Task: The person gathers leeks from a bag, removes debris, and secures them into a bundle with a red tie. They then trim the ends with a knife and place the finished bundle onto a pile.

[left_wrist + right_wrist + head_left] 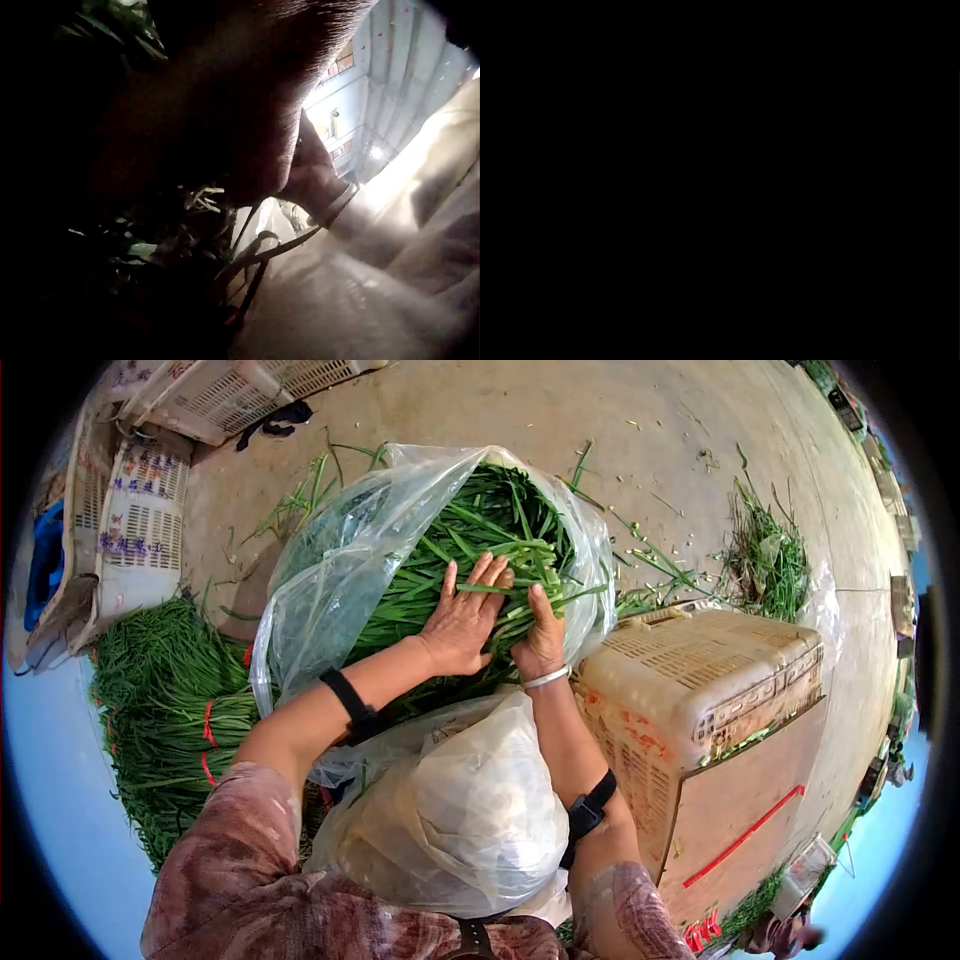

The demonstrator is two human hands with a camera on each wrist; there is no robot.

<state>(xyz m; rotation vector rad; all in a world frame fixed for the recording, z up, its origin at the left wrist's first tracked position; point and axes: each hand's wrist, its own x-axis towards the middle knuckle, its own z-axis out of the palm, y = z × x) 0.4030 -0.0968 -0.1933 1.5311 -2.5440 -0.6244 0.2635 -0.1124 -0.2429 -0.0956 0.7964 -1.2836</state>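
Long flat green stalks that look like garlic chives (420,585) fill a clear plastic bag (325,565) in the head view, their pale cut ends bunched at the right. My left hand (460,625) lies on the stalks with its fingers spread. Close at its right, my right hand (540,640) reaches in at the pale ends, one straight finger showing and the other fingers hidden, so I cannot tell whether it grips them. A loose stalk crosses by both hands. In the left wrist view a dark hand (247,112) looms over shadowed leaves. The right wrist view is black.
Tied bundles of greens (190,740) lie at the left, below plastic crates (145,510). To the right stands an upturned beige crate (700,660) with a board (745,800) against it. A whitish plastic sack (450,810) bulges before my body. Loose greens (770,560) lie on the floor.
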